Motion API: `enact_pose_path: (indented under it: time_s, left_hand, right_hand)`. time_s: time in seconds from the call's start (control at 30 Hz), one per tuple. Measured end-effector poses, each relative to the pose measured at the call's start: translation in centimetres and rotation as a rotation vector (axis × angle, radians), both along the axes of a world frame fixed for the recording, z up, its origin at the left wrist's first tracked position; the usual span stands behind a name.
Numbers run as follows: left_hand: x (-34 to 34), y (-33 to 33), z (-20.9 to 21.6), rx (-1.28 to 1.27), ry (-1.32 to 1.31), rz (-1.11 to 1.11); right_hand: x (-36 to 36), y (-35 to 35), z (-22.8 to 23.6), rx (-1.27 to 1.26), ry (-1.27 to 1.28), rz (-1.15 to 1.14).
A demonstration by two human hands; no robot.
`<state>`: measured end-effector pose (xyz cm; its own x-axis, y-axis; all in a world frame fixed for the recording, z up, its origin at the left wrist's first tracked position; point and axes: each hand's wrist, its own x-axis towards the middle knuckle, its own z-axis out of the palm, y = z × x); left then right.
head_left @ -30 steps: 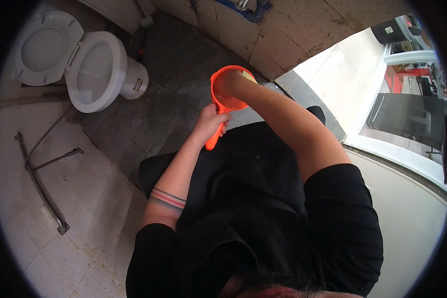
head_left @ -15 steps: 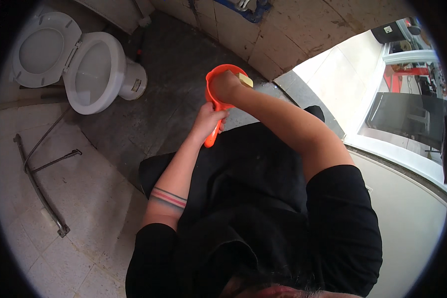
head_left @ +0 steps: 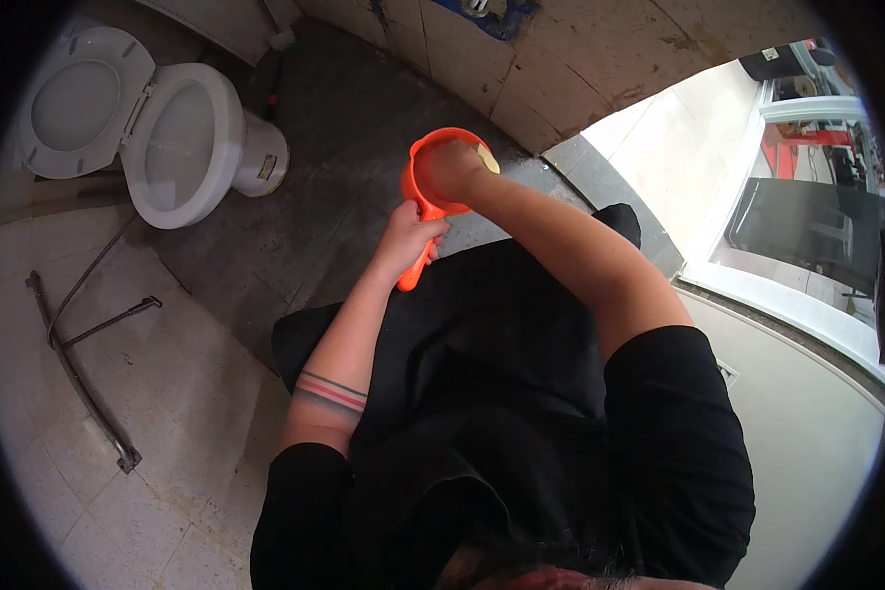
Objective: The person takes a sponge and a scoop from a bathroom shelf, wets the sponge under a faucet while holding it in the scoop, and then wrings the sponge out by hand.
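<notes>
An orange plastic water dipper (head_left: 410, 177) is held out in front of my knees, its mouth turned up toward me. My left hand (head_left: 406, 241) wraps round its handle. My right hand (head_left: 450, 172) reaches into the bowl, with the fingertips hidden inside. A pale yellow sponge (head_left: 488, 158) shows between that hand and the bowl's right rim. My right hand appears closed on it, pressed against the inner wall.
A white toilet (head_left: 189, 147) with its lid raised stands at the far left on the dark floor (head_left: 324, 128). A metal grab bar (head_left: 84, 379) is fixed to the tiled wall at left. A white-framed glass door (head_left: 806, 226) lies to the right, beside a tiled ledge (head_left: 600, 59).
The sponge has turned and sunk a little deeper along the bowl's right side as my right hand shifts within it. The dipper has tilted slightly; my left hand keeps its grip.
</notes>
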<state>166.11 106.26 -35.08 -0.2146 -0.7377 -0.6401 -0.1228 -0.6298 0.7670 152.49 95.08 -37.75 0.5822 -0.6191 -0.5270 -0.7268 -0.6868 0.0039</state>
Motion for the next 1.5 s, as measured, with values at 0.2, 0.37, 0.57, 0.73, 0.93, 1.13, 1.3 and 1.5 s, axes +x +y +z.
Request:
enact_pose_path:
  time_s: [0.2,0.37,0.57,0.73,0.93,1.13,1.3,1.5]
  left_hand:
    - [0.1,-0.1,-0.6,0.001,0.011,0.038]
    - [0.3,0.0,-0.5,-0.007,-0.047,0.026]
    - [-1.3,-0.7,-0.4,-0.017,0.027,-0.006]
    - [0.7,0.3,-0.8,-0.056,-0.001,0.045]
    - [-0.1,0.1,-0.5,-0.038,0.02,0.077]
    - [0.5,0.3,-0.4,-0.054,0.047,0.086]
    - [-0.6,0.3,0.1,-0.116,0.035,0.07]
    - [-0.3,0.8,0.6,-0.128,0.012,0.052]
  right_hand:
    - [1.9,-1.4,1.7,0.342,-0.014,-0.194]
    - [2.6,-3.6,1.4,0.532,-0.031,-0.128]
    - [0.5,-4.3,-3.6,0.438,0.052,-0.209]
    - [2.8,-2.5,-0.8,0.394,0.075,-0.042]
    - [1.0,0.1,-0.8,0.083,-0.162,-0.278]
    - [1.6,-0.7,1.1,0.134,-0.037,-0.071]
    - [0.2,0.6,-1.5,-0.102,-0.141,-0.24]
    - [0.2,0.2,-0.5,0.037,-0.096,-0.061]
